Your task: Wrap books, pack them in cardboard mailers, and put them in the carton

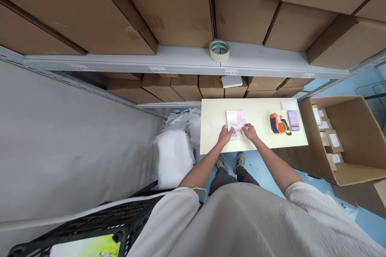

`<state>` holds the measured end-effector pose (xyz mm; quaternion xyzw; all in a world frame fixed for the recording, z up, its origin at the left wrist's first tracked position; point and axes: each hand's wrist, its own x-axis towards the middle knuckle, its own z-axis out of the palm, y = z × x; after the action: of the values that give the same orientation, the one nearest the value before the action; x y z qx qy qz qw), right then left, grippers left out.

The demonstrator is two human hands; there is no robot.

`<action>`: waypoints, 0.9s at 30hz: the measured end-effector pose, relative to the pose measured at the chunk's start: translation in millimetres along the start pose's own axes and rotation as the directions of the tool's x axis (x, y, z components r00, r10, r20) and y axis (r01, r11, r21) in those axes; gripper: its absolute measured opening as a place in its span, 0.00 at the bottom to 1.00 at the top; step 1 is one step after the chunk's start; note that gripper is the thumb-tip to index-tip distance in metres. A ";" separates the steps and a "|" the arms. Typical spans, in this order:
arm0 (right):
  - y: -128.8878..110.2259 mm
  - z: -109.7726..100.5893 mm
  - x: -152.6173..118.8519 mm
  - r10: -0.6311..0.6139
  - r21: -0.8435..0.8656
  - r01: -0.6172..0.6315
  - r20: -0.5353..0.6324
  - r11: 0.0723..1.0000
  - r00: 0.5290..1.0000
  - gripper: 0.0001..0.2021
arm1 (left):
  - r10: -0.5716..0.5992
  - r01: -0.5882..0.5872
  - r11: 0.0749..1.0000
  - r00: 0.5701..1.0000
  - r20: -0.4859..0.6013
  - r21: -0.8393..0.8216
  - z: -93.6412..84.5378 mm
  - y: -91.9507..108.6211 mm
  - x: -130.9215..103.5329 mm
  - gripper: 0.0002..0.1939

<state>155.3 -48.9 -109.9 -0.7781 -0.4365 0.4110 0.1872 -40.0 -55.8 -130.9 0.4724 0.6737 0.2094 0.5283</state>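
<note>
A flat pink-and-white book [236, 120] lies on the cream tabletop [256, 108] in front of me. My left hand [224, 135] is closed on its lower left edge, with the thumb over the cover. At the lower right edge, my right hand [250, 132] has its fingers pinched together against the book. Farther right on the table is an orange and dark blue tape dispenser [276, 123]. Beside that sit a purple pack [293, 120], partly blurred out, and a white slip [288, 105].
Shelves of cardboard boxes [181, 8] rise ahead, with a tape roll [219, 50] on the shelf edge. An open carton [356, 136] holding small parcels stands at right. White plastic packaging [175, 156] is piled left of the table; a black crate [132, 217] stands at lower left.
</note>
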 end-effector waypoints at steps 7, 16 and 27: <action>25.1 -4.9 -4.2 0.008 -0.013 -0.007 0.021 1.000 1.000 0.19 | 0.012 -0.002 0.987 0.998 -0.064 0.158 8.4 0.0 -3.7 0.34; 72.2 -79.1 -16.6 -0.094 0.114 0.110 -0.135 0.987 0.986 0.17 | 0.043 -0.053 0.948 0.998 0.037 0.314 13.5 8.7 -13.1 0.40; 152.7 -214.4 1.2 -0.008 -0.191 -0.062 -0.344 0.980 0.939 0.21 | 0.152 -0.216 0.856 0.974 0.169 0.471 91.4 47.1 -38.4 0.33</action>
<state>408.0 -117.2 -82.8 -0.8585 -0.4253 0.2262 0.1760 62.6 -86.6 -106.8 0.6644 0.6216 0.0529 0.4116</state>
